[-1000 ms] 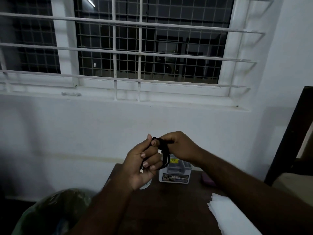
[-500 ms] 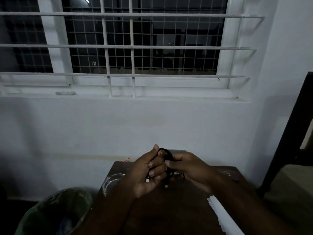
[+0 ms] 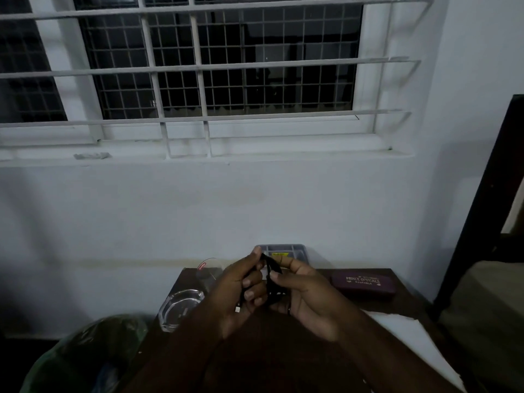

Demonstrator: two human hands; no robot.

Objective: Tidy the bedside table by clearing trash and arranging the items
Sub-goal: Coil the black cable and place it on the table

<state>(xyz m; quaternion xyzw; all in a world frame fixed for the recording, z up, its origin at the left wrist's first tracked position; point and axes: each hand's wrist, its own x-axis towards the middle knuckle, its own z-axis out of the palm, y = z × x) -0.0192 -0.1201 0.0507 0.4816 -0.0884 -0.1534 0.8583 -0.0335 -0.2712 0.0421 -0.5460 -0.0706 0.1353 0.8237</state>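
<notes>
While both hands hover above the dark wooden table (image 3: 402, 306), they hold a black cable (image 3: 272, 279) between them; the left hand (image 3: 241, 293) has its fingers curled around the coiled loops, its grip pressed onto the cable, with the thumb raised along the top of the bundle and a small pale connector tip (image 3: 237, 309) poking out below the curled fingers; the right hand (image 3: 307, 296) pinches the same cable from the other side, thumb and forefinger closed on the black strand at the top of the coil, the remaining fingers cupped beneath it; the cable is clear of the table surface, held in the air roughly over the middle of it.

Behind the hands, against the white wall (image 3: 198, 211), stands a grey plastic container (image 3: 292, 249) with a yellow label; to the right of it lies a purple spectacle case (image 3: 364, 283) printed "PRINCE OPTICALS", flat on the table near the far right corner; at the left edge sits a clear glass ashtray (image 3: 181, 307), and just behind that a round transparent disc with a red mark (image 3: 208, 268); what that disc is cannot be told; white paper sheets (image 3: 411, 336) lie at the near right of the table, partly under the right forearm; a bin lined with a green bag (image 3: 85, 355) stands on the floor to the left of the table; a barred window (image 3: 198, 66) fills the wall above, dark outside.
</notes>
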